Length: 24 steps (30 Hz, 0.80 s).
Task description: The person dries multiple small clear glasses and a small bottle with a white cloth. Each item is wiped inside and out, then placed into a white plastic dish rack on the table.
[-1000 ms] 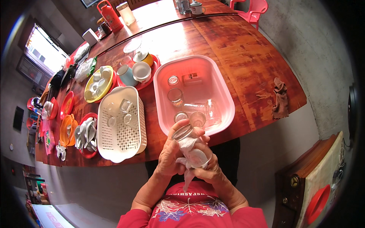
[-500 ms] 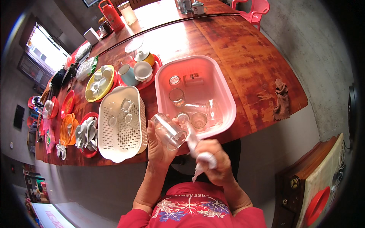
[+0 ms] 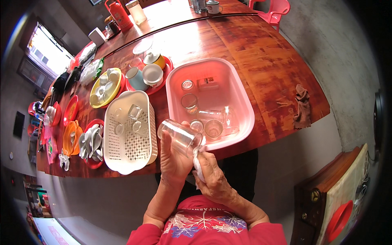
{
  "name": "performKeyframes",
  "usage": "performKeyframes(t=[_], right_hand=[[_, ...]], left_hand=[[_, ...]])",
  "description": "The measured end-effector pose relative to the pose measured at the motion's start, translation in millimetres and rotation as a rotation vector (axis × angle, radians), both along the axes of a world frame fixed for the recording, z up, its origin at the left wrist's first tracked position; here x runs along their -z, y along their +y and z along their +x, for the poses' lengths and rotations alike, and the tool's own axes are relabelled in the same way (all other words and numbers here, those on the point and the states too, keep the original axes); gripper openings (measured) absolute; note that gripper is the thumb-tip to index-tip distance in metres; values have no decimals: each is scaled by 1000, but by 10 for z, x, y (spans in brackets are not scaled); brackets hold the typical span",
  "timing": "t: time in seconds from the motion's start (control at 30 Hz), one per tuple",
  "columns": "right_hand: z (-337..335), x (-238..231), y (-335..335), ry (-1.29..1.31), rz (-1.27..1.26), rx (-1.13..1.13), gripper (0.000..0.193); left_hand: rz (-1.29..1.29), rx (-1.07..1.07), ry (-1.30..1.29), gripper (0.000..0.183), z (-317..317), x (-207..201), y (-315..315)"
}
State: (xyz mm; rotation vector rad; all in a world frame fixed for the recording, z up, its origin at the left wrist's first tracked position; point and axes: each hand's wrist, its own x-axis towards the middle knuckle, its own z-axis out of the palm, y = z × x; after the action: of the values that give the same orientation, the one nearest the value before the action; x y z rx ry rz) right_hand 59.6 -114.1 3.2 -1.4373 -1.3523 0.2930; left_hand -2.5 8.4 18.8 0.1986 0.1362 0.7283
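Note:
My left hand is closed round a clear drinking glass, which tilts with one end down toward the right. A white cloth is gripped in my right hand, and part of it touches the glass at its lower right end. Just beyond my hands stands a pink plastic basin with several clear glasses inside, some upright and some on their sides. To the left, a white perforated basket holds several small clear glasses.
Left of the basket are a red plate of white spoons, an orange basket and a yellow plate of small cups. Behind it, a red tray carries mugs. A brown rag lies near the table's right edge.
My right hand has moved up and left, bringing the cloth against the glass's end. The glass has shifted slightly and lies at a flatter tilt in my left hand.

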Motion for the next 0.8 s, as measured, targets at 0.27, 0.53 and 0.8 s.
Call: performKeyframes(t=[0.27,0.53,0.8], right_hand=[[265,-84,25,963,83,-13,37],[132,-92,35,1233,-162,-222,26],[155,-352,-196,1342,-256,-365,49]], left_hand=[[36,87,7,54,7,53,-57],[429,-147,390,63,-13,91,-160],[368,-220,468,60,-449,-23,338]])
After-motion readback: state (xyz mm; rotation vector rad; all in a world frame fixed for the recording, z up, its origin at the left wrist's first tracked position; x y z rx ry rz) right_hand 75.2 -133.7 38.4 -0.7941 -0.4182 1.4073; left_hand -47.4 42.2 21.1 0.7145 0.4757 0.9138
